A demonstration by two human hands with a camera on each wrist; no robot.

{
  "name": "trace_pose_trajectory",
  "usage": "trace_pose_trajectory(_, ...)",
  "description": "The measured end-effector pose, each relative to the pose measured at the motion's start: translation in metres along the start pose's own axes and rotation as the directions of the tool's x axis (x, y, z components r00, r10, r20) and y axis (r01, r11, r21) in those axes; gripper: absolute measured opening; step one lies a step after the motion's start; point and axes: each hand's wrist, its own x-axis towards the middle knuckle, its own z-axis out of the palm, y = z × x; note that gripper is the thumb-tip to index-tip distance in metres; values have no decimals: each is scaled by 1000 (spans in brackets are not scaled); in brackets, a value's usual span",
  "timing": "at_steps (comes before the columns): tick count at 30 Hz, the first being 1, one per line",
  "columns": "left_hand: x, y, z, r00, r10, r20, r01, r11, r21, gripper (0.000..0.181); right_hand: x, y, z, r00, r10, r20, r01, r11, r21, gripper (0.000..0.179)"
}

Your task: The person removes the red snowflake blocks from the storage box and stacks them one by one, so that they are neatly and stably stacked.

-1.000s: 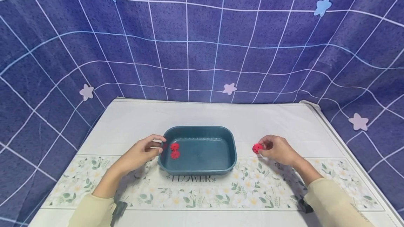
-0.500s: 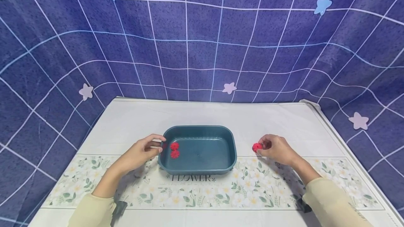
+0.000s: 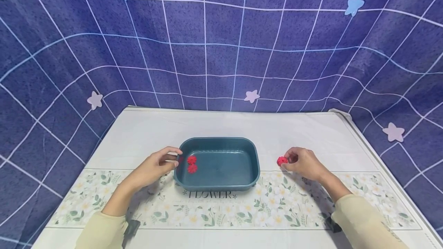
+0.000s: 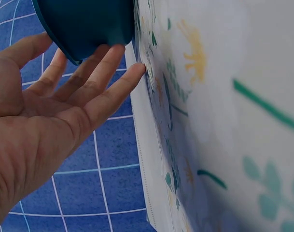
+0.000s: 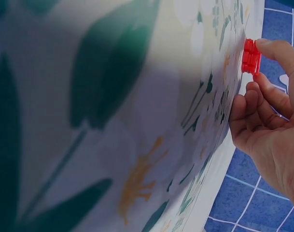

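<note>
A teal rectangular tub (image 3: pixel 221 184) stands mid-table with two red flower-shaped plastic pieces (image 3: pixel 192 164) lying near its left end. My left hand (image 3: pixel 157 168) is at that end; in the left wrist view its loosely extended fingers (image 4: pixel 103 75) touch the outer wall of the tub (image 4: pixel 89 29). To the right of the tub, my right hand (image 3: pixel 304 164) pinches a red flower-shaped piece (image 3: pixel 282 161) between thumb and index finger. The right wrist view shows this piece (image 5: pixel 251 56) edge-on, layered, close to the tabletop; whether it touches the table I cannot tell.
A white tablecloth (image 3: pixel 225 124) with a floral band (image 3: pixel 277 210) covers the table. Behind and at both sides hangs a blue curtain (image 3: pixel 221 60) with grid lines and stars. Dark wrist mounts (image 3: pixel 131 228) show beneath both sleeves.
Almost nothing differs. The red piece in the right hand tilts very slightly; the left hand, the tub and the two pieces inside it keep their places.
</note>
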Motion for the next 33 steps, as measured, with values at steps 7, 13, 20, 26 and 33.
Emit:
trace_pose_trajectory(7,2,0,0,1000,-1,3,1,1000,-9,39,0,-1,-1,1000,10,-12,-10,1000,0,23)
trace_pose_trajectory(13,2,0,1,1000,-8,5,8,1000,-11,40,0,-1,-2,1000,14,-9,-14,1000,15,24)
trace_pose_trajectory(20,1,0,1,1000,0,2,0,1000,-8,39,-1,-2,-1,999,33,7,-33,999,14,24)
trace_pose_trajectory(26,0,0,1,1000,-3,-1,3,1000,-8,39,-2,-2,1,1000,28,4,-28,999,27,25)
trace_pose_trajectory(33,-1,1,1,1000,0,-4,0,1000,-5,40,-1,-2,-6,1000,22,10,-23,996,85,25)
